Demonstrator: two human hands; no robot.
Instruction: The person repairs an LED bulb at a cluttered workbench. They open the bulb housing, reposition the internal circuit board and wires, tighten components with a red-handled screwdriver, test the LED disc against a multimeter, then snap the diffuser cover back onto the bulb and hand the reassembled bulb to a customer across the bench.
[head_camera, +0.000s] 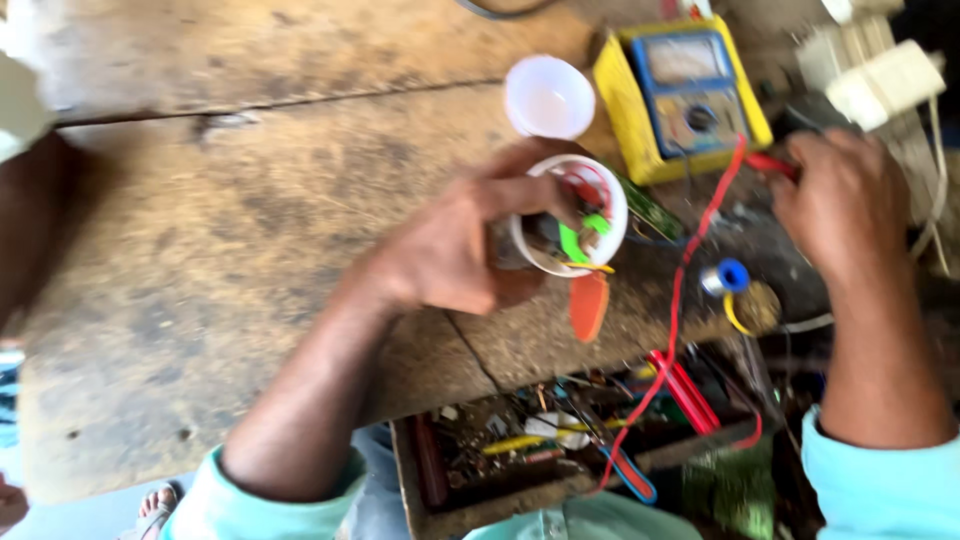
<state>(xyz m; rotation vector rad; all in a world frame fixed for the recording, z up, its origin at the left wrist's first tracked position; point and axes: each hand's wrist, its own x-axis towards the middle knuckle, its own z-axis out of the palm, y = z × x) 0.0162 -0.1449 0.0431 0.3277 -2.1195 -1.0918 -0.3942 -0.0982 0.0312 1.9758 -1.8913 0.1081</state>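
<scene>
A person seated at a scarred wooden bench works over small electrical parts. The left hand has its grip wrapped around a white round housing with green and red parts inside, held tilted above the bench edge. The right hand is closed on a red test probe, its red lead trailing down past a solder spool toward an open drawer of tools. A yellow multimeter and a white cap lie just behind the housing. Holding the housing steady with its open face toward the probe, and keeping the lead free of the drawer's clutter, would likely serve the probing best.
</scene>
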